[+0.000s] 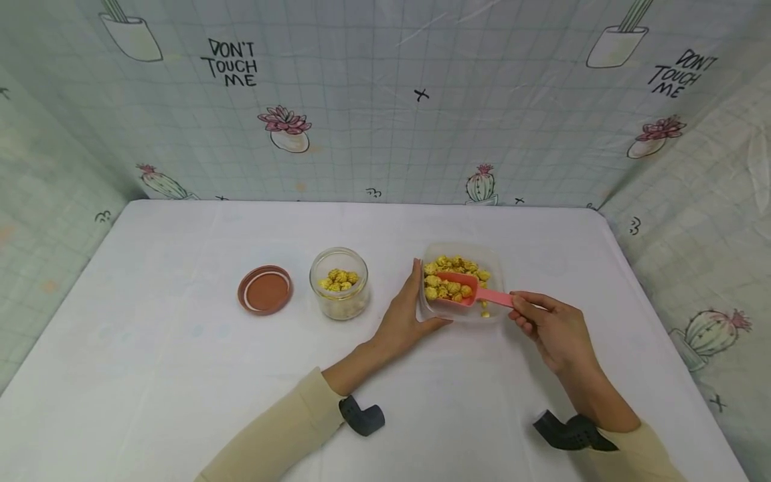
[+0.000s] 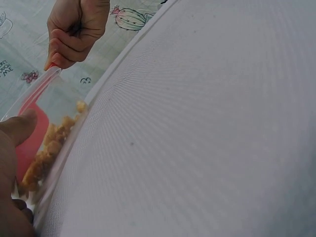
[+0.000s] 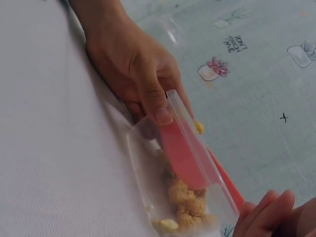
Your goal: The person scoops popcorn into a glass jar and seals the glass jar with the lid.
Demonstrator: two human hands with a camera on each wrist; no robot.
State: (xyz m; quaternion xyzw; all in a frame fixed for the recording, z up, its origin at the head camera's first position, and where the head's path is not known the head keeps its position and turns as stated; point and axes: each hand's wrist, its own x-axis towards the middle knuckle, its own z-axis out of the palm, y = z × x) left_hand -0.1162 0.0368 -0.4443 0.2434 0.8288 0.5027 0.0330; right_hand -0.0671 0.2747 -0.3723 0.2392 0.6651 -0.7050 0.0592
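Observation:
A clear plastic container [image 1: 495, 262] of yellow popcorn [image 1: 458, 264] stands on the white table [image 1: 181, 375], right of centre. My left hand [image 1: 423, 299] grips its left side, fingers up the wall and thumb [image 3: 159, 109] on the near rim. My right hand [image 1: 519, 305] pinches the handle of a pink scoop [image 1: 466, 289], which lies inside the container, loaded with popcorn. In the left wrist view the container [image 2: 59, 98] shows the scoop [image 2: 30, 140] and popcorn [image 2: 52, 145] through its wall, with the right hand [image 2: 74, 34] beyond. The right wrist view shows the scoop [image 3: 183, 153] above popcorn [image 3: 190, 202].
A glass jar [image 1: 339, 292], partly filled with popcorn, stands open left of the container. Its brown lid [image 1: 265, 290] lies flat further left. Printed cloth walls [image 1: 385, 100] close in the back and both sides of the table.

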